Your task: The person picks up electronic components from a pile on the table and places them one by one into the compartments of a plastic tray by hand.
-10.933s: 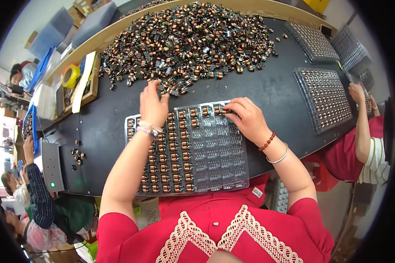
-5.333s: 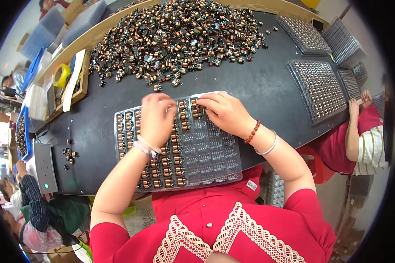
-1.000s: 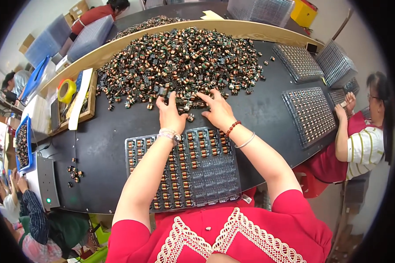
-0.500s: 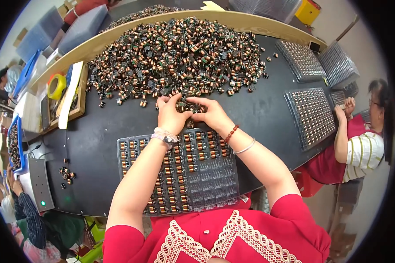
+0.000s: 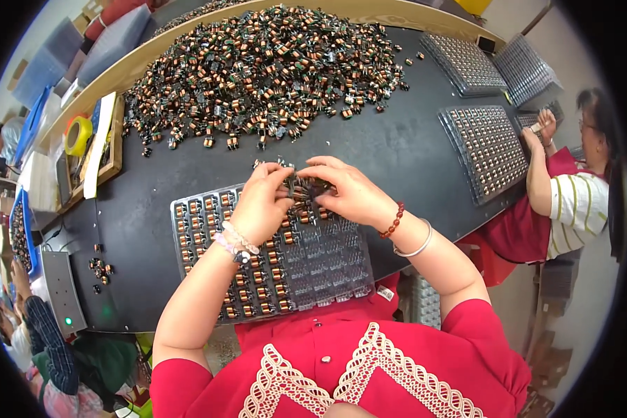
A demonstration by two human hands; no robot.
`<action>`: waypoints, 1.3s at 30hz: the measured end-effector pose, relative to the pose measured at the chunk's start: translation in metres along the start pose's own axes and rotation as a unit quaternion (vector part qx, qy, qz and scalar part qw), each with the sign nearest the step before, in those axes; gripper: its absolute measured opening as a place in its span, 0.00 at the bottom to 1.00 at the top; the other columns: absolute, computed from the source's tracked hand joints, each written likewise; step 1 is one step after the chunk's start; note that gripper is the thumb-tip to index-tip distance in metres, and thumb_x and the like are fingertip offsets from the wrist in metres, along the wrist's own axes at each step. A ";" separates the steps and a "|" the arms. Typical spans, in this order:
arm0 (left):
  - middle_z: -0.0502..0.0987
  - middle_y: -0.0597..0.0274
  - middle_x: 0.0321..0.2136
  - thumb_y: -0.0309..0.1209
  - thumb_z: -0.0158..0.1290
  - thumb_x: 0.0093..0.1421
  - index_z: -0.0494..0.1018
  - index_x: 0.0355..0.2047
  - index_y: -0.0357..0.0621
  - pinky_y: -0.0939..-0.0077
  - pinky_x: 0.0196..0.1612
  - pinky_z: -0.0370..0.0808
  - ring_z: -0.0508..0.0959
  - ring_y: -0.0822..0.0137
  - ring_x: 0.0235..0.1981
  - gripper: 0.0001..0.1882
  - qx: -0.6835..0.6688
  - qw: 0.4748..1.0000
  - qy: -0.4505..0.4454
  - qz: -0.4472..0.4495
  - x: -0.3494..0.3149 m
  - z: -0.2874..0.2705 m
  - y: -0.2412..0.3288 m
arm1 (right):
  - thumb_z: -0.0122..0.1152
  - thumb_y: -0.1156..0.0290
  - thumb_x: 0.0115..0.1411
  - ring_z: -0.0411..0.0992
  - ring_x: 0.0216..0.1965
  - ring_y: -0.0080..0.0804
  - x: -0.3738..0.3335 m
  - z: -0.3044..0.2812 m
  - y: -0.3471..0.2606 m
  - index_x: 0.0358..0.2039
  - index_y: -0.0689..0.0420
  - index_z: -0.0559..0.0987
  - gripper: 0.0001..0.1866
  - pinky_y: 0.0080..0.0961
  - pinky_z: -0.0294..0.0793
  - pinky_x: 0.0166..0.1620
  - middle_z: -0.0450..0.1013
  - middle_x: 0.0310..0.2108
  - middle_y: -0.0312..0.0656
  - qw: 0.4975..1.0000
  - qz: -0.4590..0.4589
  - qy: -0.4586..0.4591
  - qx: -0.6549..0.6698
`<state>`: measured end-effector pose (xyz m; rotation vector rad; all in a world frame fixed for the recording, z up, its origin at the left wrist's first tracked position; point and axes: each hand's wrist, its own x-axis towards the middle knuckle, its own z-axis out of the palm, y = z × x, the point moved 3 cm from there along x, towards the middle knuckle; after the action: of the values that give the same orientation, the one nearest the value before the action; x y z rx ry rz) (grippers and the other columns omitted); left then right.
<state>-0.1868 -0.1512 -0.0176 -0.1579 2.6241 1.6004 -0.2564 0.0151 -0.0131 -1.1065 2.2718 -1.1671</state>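
Between my hands is a cluster of small copper-wound coils [image 5: 304,194], held over the upper part of a clear plastic tray [image 5: 331,268]. My left hand [image 5: 259,203] is closed round the left side of the cluster, fingertips curled in. From the other side my right hand [image 5: 355,196] grips it with thumb and bent fingers. Coils stand in rows across the tray's left part; vacant pockets show at its lower right. Part of the tray is hidden beneath my hands and left forearm. A large heap of loose coils [image 5: 265,76] lies beyond on the dark table [image 5: 153,188].
Filled trays [image 5: 491,150] lie at the right, with a stack of empty trays [image 5: 526,70] behind. At left sit a wooden box [image 5: 115,150] with yellow tape [image 5: 79,136], a few stray coils [image 5: 100,267] and a grey device [image 5: 64,289]. A co-worker [image 5: 571,202] sits at right.
Both hands have drawn back from the heap's near edge to above the tray, carrying a cluster of coils. The whole view has shifted slightly.
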 end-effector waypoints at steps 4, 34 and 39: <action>0.77 0.52 0.41 0.16 0.48 0.57 0.74 0.46 0.36 0.75 0.39 0.78 0.80 0.66 0.36 0.16 0.128 0.983 0.099 0.085 -0.002 -0.011 -0.012 | 0.56 0.80 0.53 0.73 0.48 0.46 -0.011 -0.002 -0.001 0.45 0.54 0.78 0.17 0.33 0.74 0.49 0.69 0.54 0.47 0.993 -0.034 0.053 -0.100; 0.73 0.61 0.37 0.29 0.63 0.46 0.80 0.23 0.44 0.62 0.53 0.65 0.67 0.55 0.49 0.04 0.308 0.937 0.142 0.084 -0.056 0.047 0.021 | 0.57 0.76 0.53 0.75 0.40 0.35 -0.053 0.016 0.017 0.33 0.54 0.79 0.07 0.29 0.76 0.41 0.75 0.47 0.33 0.944 -0.192 0.202 -0.178; 0.72 0.60 0.36 0.29 0.64 0.45 0.80 0.24 0.44 0.61 0.54 0.64 0.67 0.55 0.48 0.06 0.286 0.943 0.150 0.076 -0.057 0.051 0.011 | 0.59 0.79 0.51 0.75 0.42 0.37 -0.052 0.018 0.022 0.35 0.53 0.79 0.11 0.30 0.76 0.43 0.75 0.49 0.34 0.959 -0.154 0.172 -0.163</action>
<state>-0.1320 -0.0974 -0.0248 -0.1789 3.2814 0.8246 -0.2228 0.0534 -0.0434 -1.5299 2.7033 -1.2027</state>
